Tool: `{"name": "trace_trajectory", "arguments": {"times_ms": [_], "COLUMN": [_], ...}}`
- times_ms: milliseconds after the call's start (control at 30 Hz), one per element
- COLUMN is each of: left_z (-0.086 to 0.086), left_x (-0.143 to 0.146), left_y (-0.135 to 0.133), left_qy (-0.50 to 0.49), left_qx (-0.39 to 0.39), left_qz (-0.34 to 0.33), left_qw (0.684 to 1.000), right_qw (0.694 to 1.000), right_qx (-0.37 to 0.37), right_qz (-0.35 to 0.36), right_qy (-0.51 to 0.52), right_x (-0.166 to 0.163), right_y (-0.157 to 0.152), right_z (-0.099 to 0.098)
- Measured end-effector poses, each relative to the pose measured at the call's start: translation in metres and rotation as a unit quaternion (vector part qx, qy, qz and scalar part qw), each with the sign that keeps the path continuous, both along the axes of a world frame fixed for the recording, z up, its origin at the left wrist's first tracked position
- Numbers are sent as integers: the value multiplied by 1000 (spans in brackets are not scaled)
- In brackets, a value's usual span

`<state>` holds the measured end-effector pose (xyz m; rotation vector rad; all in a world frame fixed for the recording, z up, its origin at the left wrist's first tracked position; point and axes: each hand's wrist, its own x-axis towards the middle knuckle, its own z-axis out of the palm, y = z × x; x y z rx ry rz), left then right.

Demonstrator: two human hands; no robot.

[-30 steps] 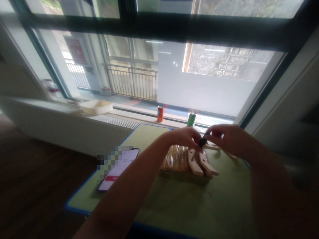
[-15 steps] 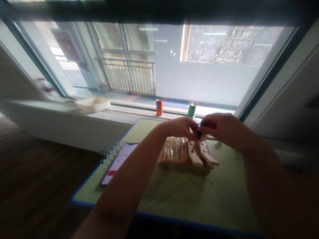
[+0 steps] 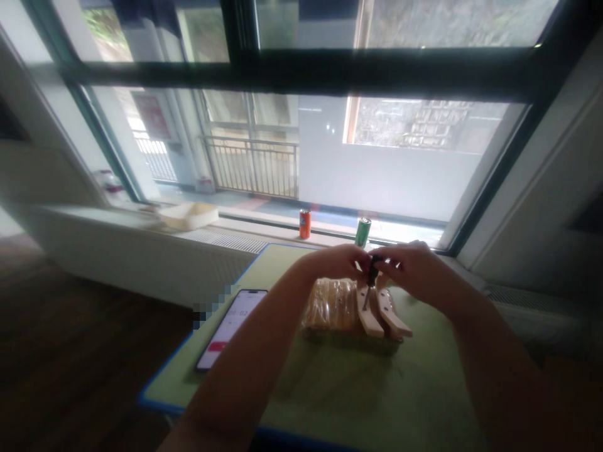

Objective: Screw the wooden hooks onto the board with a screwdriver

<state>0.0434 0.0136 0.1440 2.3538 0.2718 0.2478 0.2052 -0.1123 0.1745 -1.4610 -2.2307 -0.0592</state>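
Observation:
My right hand is closed around the top of a screwdriver with a dark handle. The screwdriver stands nearly upright, tilted a little, its thin shaft running down to the left one of two curved pale wooden pieces. From the other side my left hand has its fingers closed against the same handle; the fingertips are partly hidden. The second curved wooden piece lies just to the right, with dark holes in it. Beneath and to the left is a wooden block wrapped in clear plastic.
A phone showing a timer lies at the left of the green table, partly behind my left forearm. On the windowsill stand an orange can, a green can and a pale tray. A large window rises behind.
The view has tilted upward, so the scene sits lower in the frame. The screwdriver is more upright, with more of its handle showing. Both hands remain at it.

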Motion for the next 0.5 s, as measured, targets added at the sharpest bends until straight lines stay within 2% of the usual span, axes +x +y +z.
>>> {"name": "trace_trajectory", "arguments": {"times_ms": [167,300,400,500], "left_z": [2,3,3,1], "left_x": [2,4,3,2], "left_y": [-8,-10,-7,-3], "left_qy": [-6,-9,4,11], "left_qx": [-9,22,28,25], "left_qz": [15,37,17,-10], "left_qw": [1000,999,999,1000], "right_qw": [992,986,989,998], "right_qx": [36,62,56,23], "right_qz": [-104,-134,-126,-56], "right_qy": [-55,-80,-53,-9], "right_x": [2,0,-1,1], "right_y": [7,8,5,0], "right_z": [-6,-7,-6,-5]}}
